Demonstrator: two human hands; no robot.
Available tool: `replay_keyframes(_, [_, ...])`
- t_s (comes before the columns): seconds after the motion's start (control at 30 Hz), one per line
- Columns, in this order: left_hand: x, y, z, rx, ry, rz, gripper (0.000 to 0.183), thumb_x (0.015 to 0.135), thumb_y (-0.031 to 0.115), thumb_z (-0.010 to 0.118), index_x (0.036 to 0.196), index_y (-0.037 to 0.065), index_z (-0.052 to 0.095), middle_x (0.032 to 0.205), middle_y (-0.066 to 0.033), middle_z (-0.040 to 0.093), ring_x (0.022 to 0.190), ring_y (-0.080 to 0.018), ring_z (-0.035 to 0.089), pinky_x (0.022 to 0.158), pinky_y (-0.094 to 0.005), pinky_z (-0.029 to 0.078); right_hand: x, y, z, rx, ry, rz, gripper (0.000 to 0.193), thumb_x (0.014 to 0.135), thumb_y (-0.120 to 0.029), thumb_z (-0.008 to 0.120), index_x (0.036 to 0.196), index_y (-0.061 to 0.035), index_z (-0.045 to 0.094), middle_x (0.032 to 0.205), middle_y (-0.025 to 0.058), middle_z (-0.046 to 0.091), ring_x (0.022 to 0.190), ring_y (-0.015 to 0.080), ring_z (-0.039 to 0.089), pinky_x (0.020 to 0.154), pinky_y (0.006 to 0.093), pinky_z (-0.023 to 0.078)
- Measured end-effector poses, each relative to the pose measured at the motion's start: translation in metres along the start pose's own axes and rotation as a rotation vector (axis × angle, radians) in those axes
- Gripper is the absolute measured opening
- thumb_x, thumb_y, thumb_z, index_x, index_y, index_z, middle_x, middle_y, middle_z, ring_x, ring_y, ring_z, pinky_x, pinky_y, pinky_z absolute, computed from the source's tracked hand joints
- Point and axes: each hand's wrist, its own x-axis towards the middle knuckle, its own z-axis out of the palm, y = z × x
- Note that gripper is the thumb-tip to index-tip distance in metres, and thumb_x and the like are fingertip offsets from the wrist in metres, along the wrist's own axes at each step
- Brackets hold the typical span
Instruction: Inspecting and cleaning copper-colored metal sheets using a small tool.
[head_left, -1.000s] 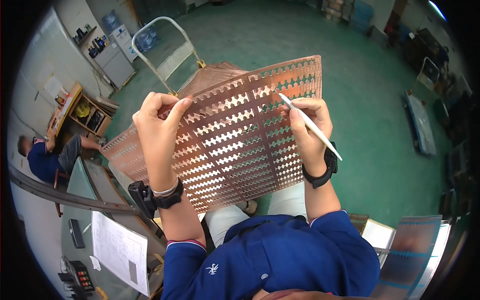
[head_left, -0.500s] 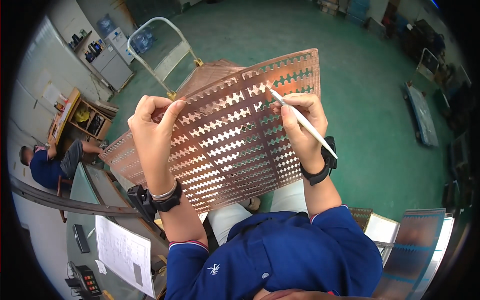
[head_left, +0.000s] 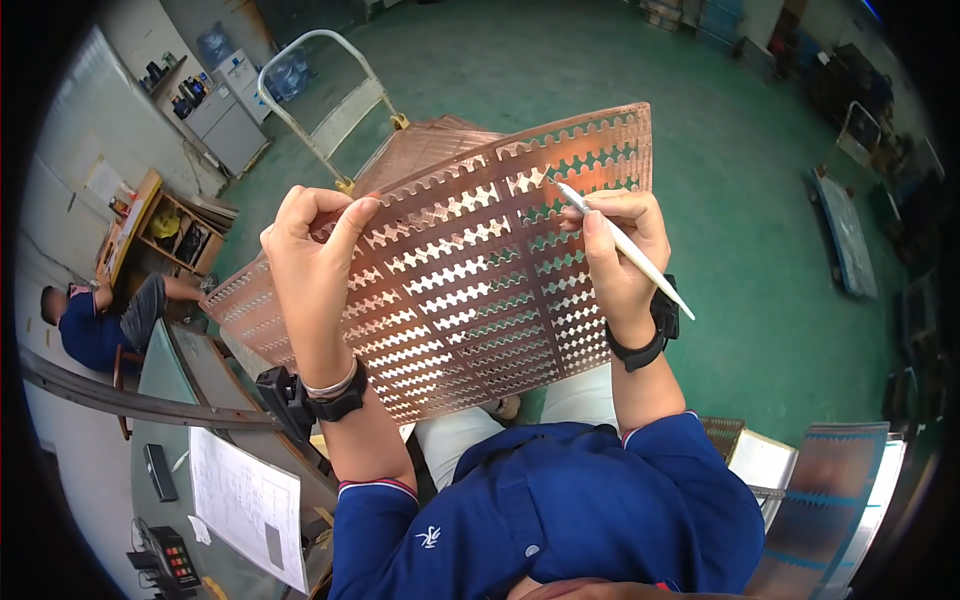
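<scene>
A large copper-coloured metal sheet (head_left: 470, 270), cut through with rows of scalloped slots, is held tilted up in front of me. My left hand (head_left: 318, 235) pinches its upper edge, left of the middle, between thumb and fingers. In my right hand (head_left: 622, 245) is a slim white pen-like tool (head_left: 640, 260), held like a pencil. Its pointed tip lies close to the slots near the sheet's upper right; I cannot tell whether it touches. The fingers of this hand partly cover the sheet's right side.
A platform trolley (head_left: 335, 120) beyond the sheet carries more copper sheets (head_left: 425, 145). At the left, a desk (head_left: 165, 400) bears a printed paper (head_left: 245, 500); a person (head_left: 90, 325) sits behind it. Copper panels (head_left: 825, 500) stand at lower right, and a flat cart (head_left: 842, 235) stands farther right.
The sheet and both hands have shifted slightly right. The tool's tip has moved a little right and down along the slots. Both grips look unchanged.
</scene>
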Motion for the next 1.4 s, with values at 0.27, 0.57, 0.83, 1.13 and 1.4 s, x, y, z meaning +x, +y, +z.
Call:
replay_keyframes(0.27, [-0.001, -0.003, 0.000, 0.006, 0.006, 0.018, 0.019, 0.071, 0.008, 0.075, 0.067, -0.002, 0.059, 0.059, 0.0011, 0.048, 0.052, -0.0040, 0.041, 0.048, -0.0203, 0.031, 0.001, -0.003, 0.000, 0.046, 0.017, 0.040, 0.010, 0.085, -0.005, 0.057, 0.090, 0.0017, 0.051, 0.084, 0.0133, 0.063, 0.077, 0.0156, 0.064, 0.069, 0.0268, 0.053])
replay_keyframes(0.57, [-0.001, -0.001, -0.002, -0.012, 0.006, 0.011, 0.020, 0.071, 0.008, 0.075, 0.067, -0.002, 0.059, 0.060, 0.0005, 0.049, 0.053, -0.0042, 0.044, 0.048, -0.0202, 0.033, 0.001, -0.004, 0.001, 0.066, 0.012, 0.039, 0.008, 0.086, -0.004, 0.055, 0.090, 0.0018, 0.050, 0.083, 0.0137, 0.063, 0.075, 0.0156, 0.063, 0.068, 0.0276, 0.054])
replay_keyframes(0.83, [-0.002, 0.002, -0.003, -0.027, -0.001, -0.004, 0.018, 0.071, 0.006, 0.074, 0.067, -0.003, 0.059, 0.061, 0.0001, 0.051, 0.053, -0.0039, 0.045, 0.049, -0.0195, 0.035, 0.004, -0.005, 0.003, 0.088, 0.026, 0.048, 0.009, 0.087, -0.006, 0.055, 0.088, 0.0014, 0.050, 0.082, 0.0136, 0.064, 0.073, 0.0147, 0.063, 0.067, 0.0270, 0.054])
replay_keyframes(1.13, [-0.001, 0.001, -0.004, -0.079, -0.007, 0.005, 0.018, 0.071, 0.004, 0.074, 0.067, -0.004, 0.058, 0.060, -0.0001, 0.051, 0.053, -0.0035, 0.044, 0.048, -0.0193, 0.033, 0.010, -0.009, 0.001, 0.080, 0.025, 0.088, 0.009, 0.087, -0.007, 0.056, 0.086, 0.0011, 0.051, 0.082, 0.0129, 0.065, 0.072, 0.0134, 0.063, 0.066, 0.0241, 0.052])
replay_keyframes(1.4, [-0.005, 0.003, -0.010, -0.034, -0.043, -0.009, 0.017, 0.076, 0.005, 0.070, 0.070, -0.003, 0.056, 0.067, 0.0011, 0.047, 0.058, -0.0039, 0.041, 0.053, -0.0194, 0.032, 0.013, -0.009, 0.003, 0.061, -0.010, 0.029, 0.005, 0.085, -0.002, 0.056, 0.086, 0.0018, 0.053, 0.082, 0.0127, 0.065, 0.074, 0.0141, 0.064, 0.065, 0.0238, 0.052])
